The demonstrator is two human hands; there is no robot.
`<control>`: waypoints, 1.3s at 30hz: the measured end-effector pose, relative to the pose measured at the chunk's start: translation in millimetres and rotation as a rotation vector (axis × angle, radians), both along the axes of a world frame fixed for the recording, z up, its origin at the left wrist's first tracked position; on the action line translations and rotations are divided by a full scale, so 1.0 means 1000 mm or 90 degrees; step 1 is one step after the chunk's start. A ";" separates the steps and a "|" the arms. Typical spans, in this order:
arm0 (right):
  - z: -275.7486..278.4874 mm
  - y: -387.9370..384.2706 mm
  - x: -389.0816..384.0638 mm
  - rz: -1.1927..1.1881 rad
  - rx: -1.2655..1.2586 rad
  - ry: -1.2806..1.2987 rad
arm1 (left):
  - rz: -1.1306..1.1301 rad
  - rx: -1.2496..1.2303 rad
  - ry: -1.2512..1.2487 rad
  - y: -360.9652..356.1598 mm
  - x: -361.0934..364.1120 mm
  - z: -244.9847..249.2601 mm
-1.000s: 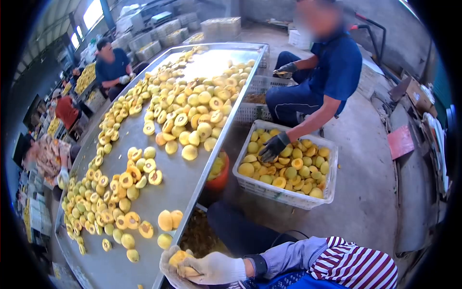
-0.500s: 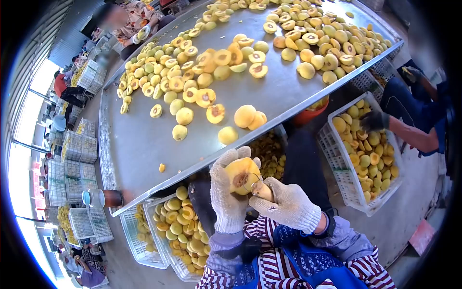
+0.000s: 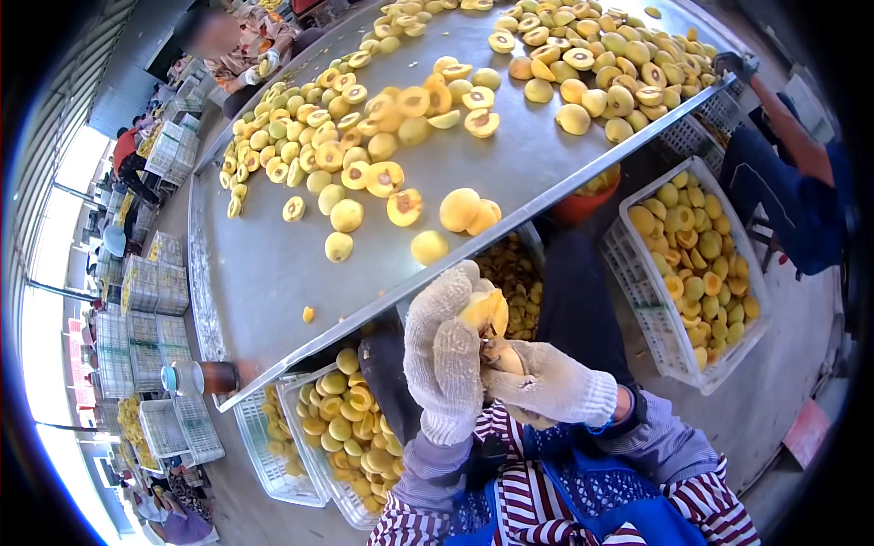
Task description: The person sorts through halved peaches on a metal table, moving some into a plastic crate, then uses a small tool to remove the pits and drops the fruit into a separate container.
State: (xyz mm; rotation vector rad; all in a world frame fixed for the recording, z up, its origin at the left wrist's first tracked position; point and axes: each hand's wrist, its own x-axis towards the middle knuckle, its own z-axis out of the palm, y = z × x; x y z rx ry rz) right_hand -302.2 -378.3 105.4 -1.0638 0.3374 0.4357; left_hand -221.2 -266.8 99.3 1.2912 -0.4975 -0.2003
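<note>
My left hand, in a white knit glove, is closed round a yellow peach half in front of my body, just off the table's near edge. The glove's fingers hide much of the fruit. My right hand, gloved too, grips the short pale handle of a pitting tool. Its metal end meets the lower side of the peach half, and its tip is hidden. Just beyond my hands, a whole-looking peach and a pair of peaches rest on the metal table.
Many peach halves cover the table's far part. White crates of peaches stand below left, another crate at right. Pieces fill a container under the edge. A jar stands at left. Co-workers sit at right and far left.
My left hand has turned and wrapped further over the peach half, so its cut face no longer shows. The tool presses closer in. The right co-worker's hand moved from the crate to the table corner.
</note>
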 end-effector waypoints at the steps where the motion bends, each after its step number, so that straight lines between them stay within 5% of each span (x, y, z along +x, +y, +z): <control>1: 0.003 -0.006 0.000 0.043 0.018 0.036 | 0.000 0.043 -0.070 0.001 0.004 -0.002; 3: -0.001 -0.007 -0.002 0.023 0.042 0.000 | -0.002 0.129 -0.209 0.003 0.016 -0.007; 6: -0.004 -0.008 -0.003 0.003 0.150 0.001 | -0.006 0.191 -0.014 -0.002 0.013 0.010; 9: -0.039 -0.007 -0.006 0.032 0.294 0.009 | 0.012 0.167 -0.369 -0.002 0.021 0.003; 12: -0.027 -0.015 -0.007 0.079 0.394 0.040 | -0.038 0.246 -0.437 0.002 0.018 0.005; 17: -0.022 -0.005 -0.009 0.080 0.417 0.034 | -0.255 0.131 0.150 0.007 0.028 0.016; 20: -0.035 -0.002 -0.015 0.076 0.536 0.040 | -0.266 0.145 -0.082 0.007 0.034 0.011; 21: -0.038 -0.001 -0.015 0.084 0.567 0.028 | -0.271 0.166 -0.265 0.004 0.042 0.011; 23: -0.045 0.004 -0.014 0.096 0.681 0.001 | -0.289 0.121 -0.066 0.008 0.035 0.010; 25: -0.039 0.006 -0.015 0.076 0.633 0.022 | -0.338 0.048 0.099 0.009 0.034 0.016; 28: -0.037 0.009 -0.017 0.082 0.665 -0.008 | -0.341 0.058 0.128 0.010 0.032 0.017; 32: -0.032 0.014 -0.018 0.055 0.795 0.036 | -0.303 0.137 -0.403 0.007 0.052 0.015; 33: -0.026 0.012 -0.018 0.033 0.698 0.069 | -0.299 0.140 -0.405 0.008 0.054 0.012; 36: -0.038 0.021 -0.013 0.097 0.850 -0.022 | -0.303 0.050 0.024 0.010 0.029 0.011; 39: -0.031 0.013 -0.013 0.103 0.582 -0.026 | -0.259 0.009 0.188 0.010 0.015 0.019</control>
